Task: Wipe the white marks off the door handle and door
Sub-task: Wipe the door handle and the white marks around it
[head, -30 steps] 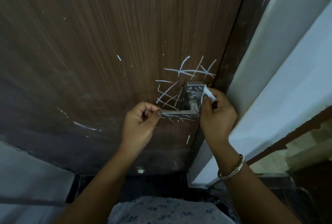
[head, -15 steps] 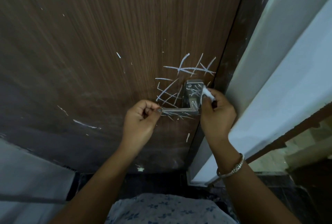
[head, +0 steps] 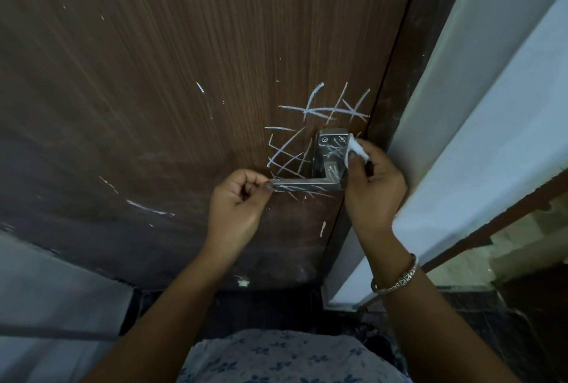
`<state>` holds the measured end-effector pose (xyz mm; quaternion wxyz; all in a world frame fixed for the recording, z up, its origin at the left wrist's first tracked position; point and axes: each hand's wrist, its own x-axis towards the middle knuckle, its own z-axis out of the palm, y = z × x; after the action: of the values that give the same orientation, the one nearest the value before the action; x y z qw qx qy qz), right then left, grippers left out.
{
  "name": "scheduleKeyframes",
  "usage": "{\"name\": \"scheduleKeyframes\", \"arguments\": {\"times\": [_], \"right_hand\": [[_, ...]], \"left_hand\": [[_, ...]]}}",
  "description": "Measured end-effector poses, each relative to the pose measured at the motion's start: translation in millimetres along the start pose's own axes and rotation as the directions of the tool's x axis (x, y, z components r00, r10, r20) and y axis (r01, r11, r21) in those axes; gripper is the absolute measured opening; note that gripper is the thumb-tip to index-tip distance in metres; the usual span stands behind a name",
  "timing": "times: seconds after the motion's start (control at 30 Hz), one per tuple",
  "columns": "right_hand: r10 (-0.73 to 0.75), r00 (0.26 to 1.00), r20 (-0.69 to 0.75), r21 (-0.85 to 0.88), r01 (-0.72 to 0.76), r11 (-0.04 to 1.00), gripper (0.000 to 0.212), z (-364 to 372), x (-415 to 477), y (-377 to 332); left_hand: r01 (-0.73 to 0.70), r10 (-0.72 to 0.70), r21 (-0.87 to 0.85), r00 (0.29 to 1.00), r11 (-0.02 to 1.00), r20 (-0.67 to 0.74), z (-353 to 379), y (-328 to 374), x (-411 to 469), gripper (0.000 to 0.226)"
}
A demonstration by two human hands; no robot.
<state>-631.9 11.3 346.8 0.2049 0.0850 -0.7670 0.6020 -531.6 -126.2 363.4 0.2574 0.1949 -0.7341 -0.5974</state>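
Note:
A brown wood-grain door [head: 153,75] fills most of the view. White chalk-like marks [head: 322,110] cross it above and left of a metal lever handle [head: 310,182]. The handle's plate [head: 330,149] also carries white streaks. My right hand [head: 373,189] pinches a small white wipe [head: 356,147] against the plate's right edge. My left hand [head: 238,201] is curled, its thumb and fingertip pinching the free left end of the lever.
A white door frame and wall [head: 476,136] run along the right of the door. More white scratches [head: 147,207] lie on the door's lower left. Dark floor [head: 246,309] shows below, and a silver bracelet [head: 399,278] sits on my right wrist.
My right hand with the wipe has shifted slightly on the handle plate. My left hand stays pinched on the lever's end. The view has crept a little.

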Motion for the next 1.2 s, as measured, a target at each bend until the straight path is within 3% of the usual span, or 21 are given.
{"name": "scheduleKeyframes", "arguments": {"times": [0.2,0.4,0.57,0.77,0.93,1.13,1.2], "right_hand": [[0.204,0.974,0.098,-0.031,-0.202,0.979,0.026,-0.2,-24.0,24.2],[0.056,0.998,0.003,-0.014,-0.056,0.998,0.025,3.5,-12.9,20.1],[0.145,0.989,0.034,-0.081,-0.142,0.987,0.025,7.2,-32.5,37.4],[0.017,0.999,-0.028,-0.049,-0.019,0.999,0.026,7.7,-20.3,35.2],[0.188,0.982,0.029,-0.071,-0.186,0.98,0.024,10.6,-34.2,49.0],[0.1,0.995,-0.007,-0.016,-0.1,0.995,0.027,10.3,-25.7,44.3],[0.156,0.988,0.019,-0.019,-0.155,0.988,0.026,11.5,-31.0,47.5]], "left_hand": [[0.003,-0.002,0.011,0.999,1.0,-0.032,0.4,-3.1,-1.0,0.016],[0.009,-0.007,0.033,0.997,0.999,-0.078,-2.1,-3.4,-0.9,0.015],[0.019,-0.015,0.051,0.998,0.999,-0.066,-5.4,-6.2,-1.9,0.015],[0.031,-0.028,0.063,0.998,0.997,-0.061,-9.7,-9.7,-0.2,0.019],[0.032,-0.029,0.06,0.999,0.998,-0.042,-8.6,-9.0,1.4,0.022],[0.016,-0.013,0.064,0.999,0.998,-0.047,-4.8,-7.7,5.5,0.023],[0.015,-0.011,0.065,0.998,0.998,-0.054,-3.2,-8.3,6.6,0.022]]}}
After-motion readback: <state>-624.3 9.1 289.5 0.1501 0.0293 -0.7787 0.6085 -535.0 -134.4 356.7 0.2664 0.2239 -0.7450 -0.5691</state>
